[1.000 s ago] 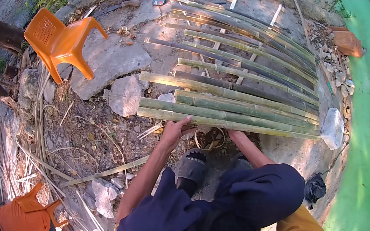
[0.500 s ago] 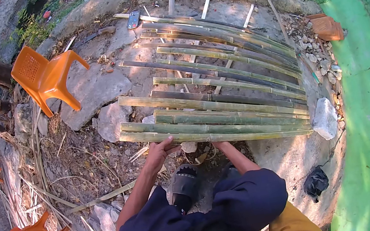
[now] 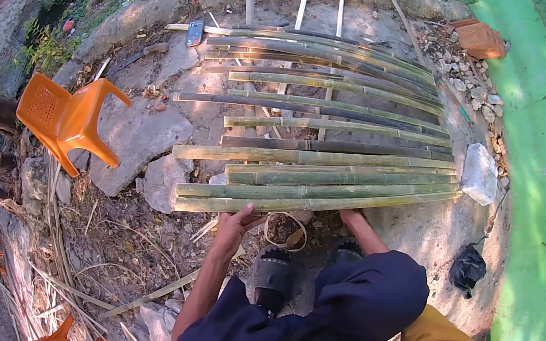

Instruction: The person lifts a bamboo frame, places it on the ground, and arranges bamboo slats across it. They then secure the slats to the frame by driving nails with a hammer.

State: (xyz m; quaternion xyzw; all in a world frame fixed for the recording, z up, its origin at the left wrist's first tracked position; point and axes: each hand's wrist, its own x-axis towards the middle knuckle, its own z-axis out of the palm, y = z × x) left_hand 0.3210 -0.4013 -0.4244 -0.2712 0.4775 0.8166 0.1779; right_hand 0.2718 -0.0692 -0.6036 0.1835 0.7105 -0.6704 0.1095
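Several split bamboo slats [image 3: 331, 174] lie side by side in front of me, fanned wider apart at their left ends. My left hand [image 3: 231, 228] grips the nearest bamboo slat [image 3: 271, 205] near its left end, thumb on top and fingers curled under the edge. Farther right, my right hand [image 3: 351, 216] reaches beneath the same slat, its fingers hidden. Pale thin strips, one of them a cross strip [image 3: 340, 16], run under the slats and stick out at the far side. Between my hands a thin looped strip [image 3: 286, 232] shows below the near edge.
An orange plastic chair [image 3: 74, 124] stands at the left. A phone [image 3: 195, 32] and a long-bladed knife [image 3: 137, 56] lie beyond the slats. A white stone block [image 3: 479, 174] sits by their right ends, with a black bag [image 3: 468, 270] nearer me. People are at the left edge.
My right hand has moved right under the near slat. The far end of one pale cross strip has shifted left and sticks out farther. The looped strip now shows between my hands.
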